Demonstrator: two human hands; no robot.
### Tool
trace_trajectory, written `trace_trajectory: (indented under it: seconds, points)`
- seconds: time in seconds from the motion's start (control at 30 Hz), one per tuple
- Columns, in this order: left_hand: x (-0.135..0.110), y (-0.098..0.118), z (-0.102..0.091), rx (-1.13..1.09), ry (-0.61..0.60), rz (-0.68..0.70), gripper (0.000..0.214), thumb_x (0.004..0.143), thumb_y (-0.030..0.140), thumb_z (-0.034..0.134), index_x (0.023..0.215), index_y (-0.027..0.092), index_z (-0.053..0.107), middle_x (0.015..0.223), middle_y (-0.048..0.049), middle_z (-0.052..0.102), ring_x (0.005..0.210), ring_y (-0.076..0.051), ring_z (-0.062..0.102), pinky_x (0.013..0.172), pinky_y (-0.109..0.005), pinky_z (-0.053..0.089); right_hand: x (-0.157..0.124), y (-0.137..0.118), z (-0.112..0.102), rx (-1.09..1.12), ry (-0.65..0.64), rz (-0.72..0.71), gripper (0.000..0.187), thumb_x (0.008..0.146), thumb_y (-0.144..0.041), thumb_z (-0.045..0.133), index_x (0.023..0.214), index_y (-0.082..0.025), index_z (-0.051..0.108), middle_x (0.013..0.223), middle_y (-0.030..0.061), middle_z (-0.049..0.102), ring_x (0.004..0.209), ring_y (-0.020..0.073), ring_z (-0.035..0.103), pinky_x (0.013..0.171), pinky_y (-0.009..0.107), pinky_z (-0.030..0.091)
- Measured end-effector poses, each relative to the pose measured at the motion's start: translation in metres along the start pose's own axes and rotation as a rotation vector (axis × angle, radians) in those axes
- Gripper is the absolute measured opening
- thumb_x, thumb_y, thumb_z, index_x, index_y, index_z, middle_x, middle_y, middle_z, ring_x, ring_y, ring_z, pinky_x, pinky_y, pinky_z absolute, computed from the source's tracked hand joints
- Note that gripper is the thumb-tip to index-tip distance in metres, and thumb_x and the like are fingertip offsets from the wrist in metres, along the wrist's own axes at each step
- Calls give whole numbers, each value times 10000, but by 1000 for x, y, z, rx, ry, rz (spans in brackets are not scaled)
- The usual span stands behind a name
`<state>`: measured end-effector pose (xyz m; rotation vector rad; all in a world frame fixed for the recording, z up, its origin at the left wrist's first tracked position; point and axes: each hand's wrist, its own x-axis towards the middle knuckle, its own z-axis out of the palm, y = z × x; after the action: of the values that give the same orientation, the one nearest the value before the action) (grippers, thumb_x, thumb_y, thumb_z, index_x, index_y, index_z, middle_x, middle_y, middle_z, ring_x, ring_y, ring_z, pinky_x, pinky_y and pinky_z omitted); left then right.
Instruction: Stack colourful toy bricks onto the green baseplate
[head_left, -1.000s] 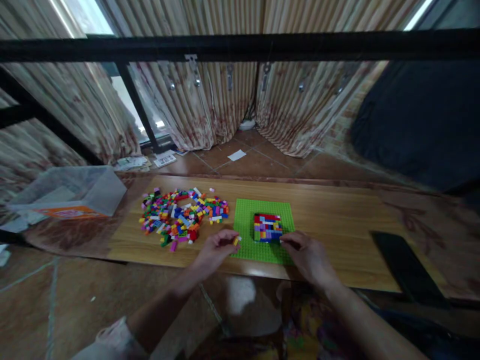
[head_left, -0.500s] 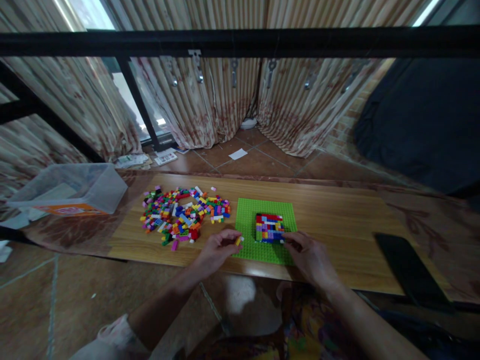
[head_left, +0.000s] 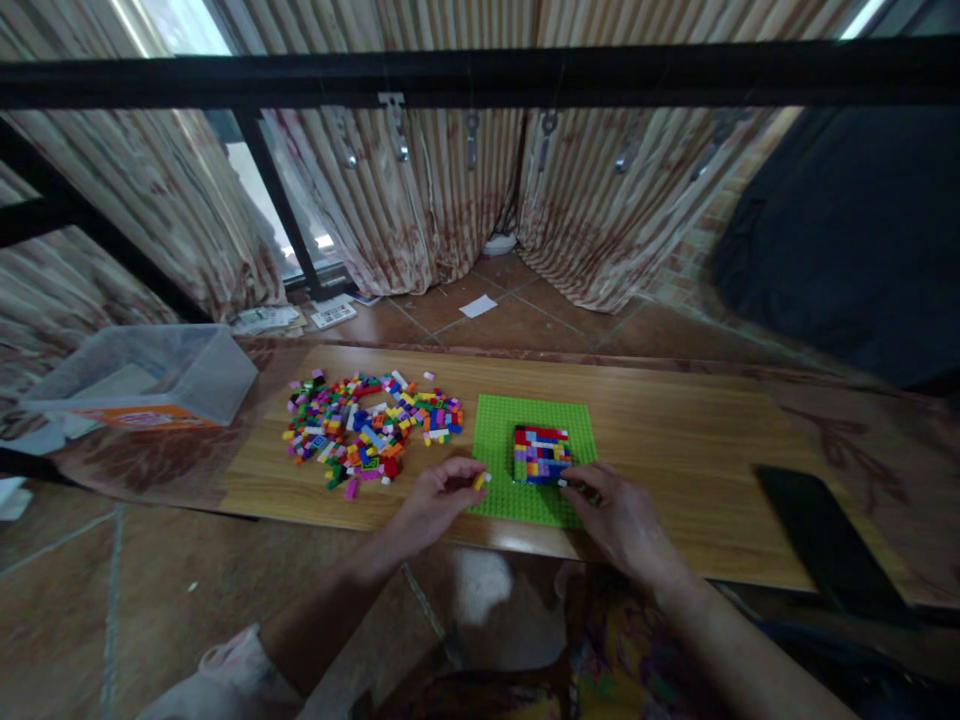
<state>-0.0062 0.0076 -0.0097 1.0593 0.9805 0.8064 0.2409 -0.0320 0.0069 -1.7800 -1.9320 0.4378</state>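
My left hand (head_left: 441,495) is closed in a pinch over the left edge of the green baseplate (head_left: 495,415). Between its fingertips are a small yellow brick (head_left: 478,482) and a whitish piece beside it. On the baseplate stands a multicoloured block of toy bricks (head_left: 541,455), with red along its far side and blue along its near side. My right hand (head_left: 613,508) has its thumb and forefinger together at the block's near right corner. A small white brick (head_left: 562,482) shows at those fingertips; whether it is pressed onto the block I cannot tell.
Many loose bricks (head_left: 375,430) lie heaped on the wooden table (head_left: 675,440) left of the baseplate. A clear plastic bin (head_left: 225,375) with an orange label stands at the far left. A dark flat phone-like slab (head_left: 821,535) lies at the right. A black bar (head_left: 480,78) crosses behind the table.
My right fingertips have shifted slightly left and nearer along the block's near right corner. My left hand keeps its pinch. The view has moved a little.
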Motion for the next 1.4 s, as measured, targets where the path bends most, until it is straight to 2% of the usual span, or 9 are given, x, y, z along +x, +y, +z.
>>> trace_trajectory:
  seconds: [0.23, 0.5, 0.87, 1.03, 1.2, 1.4]
  points:
    - [0, -1, 1, 12, 2, 3, 307, 646, 238, 740, 926, 155, 644, 789, 3, 622, 707, -100, 539, 666, -227, 415, 1, -9, 0, -372, -21, -105, 176, 905, -247, 486, 883, -224, 659, 886, 38, 658, 821, 176, 609, 674, 267, 426]
    - [-1, 0, 1, 30, -2, 14, 308, 655, 262, 738, 929, 157, 644, 791, -3, 622, 708, -106, 536, 664, -229, 419, 1, -14, 1, -480, -31, -125, 195, 919, -257, 461, 837, -213, 632, 877, 53, 648, 822, 197, 586, 661, 289, 394]
    - [1, -3, 0, 57, -7, 29, 295, 666, 259, 730, 932, 162, 645, 821, -9, 635, 729, -115, 548, 671, -238, 420, 1, -15, 3, -368, 19, 36, 173, 885, -254, 476, 807, -219, 627, 849, 50, 667, 779, 190, 617, 637, 280, 403]
    - [0, -2, 1, 50, -11, 32, 304, 668, 257, 731, 941, 161, 639, 799, -5, 623, 707, -107, 537, 650, -229, 421, 2, -15, 4, -174, 41, 173, 161, 841, -254, 491, 820, -225, 648, 794, 19, 692, 700, 175, 638, 634, 274, 418]
    - [0, -2, 1, 74, 3, 38, 296, 667, 255, 729, 933, 159, 640, 771, -1, 607, 697, -105, 529, 644, -226, 421, 0, -9, 1, 6, 47, 317, 203, 820, -304, 499, 866, -235, 684, 819, 26, 732, 747, 202, 676, 666, 298, 459]
    - [0, -3, 1, 101, 7, 44, 288, 675, 275, 722, 929, 168, 641, 752, 7, 601, 687, -103, 524, 626, -221, 415, 0, -4, 0, 89, 68, 324, 218, 799, -364, 522, 794, -239, 701, 764, 21, 734, 699, 204, 676, 639, 307, 464]
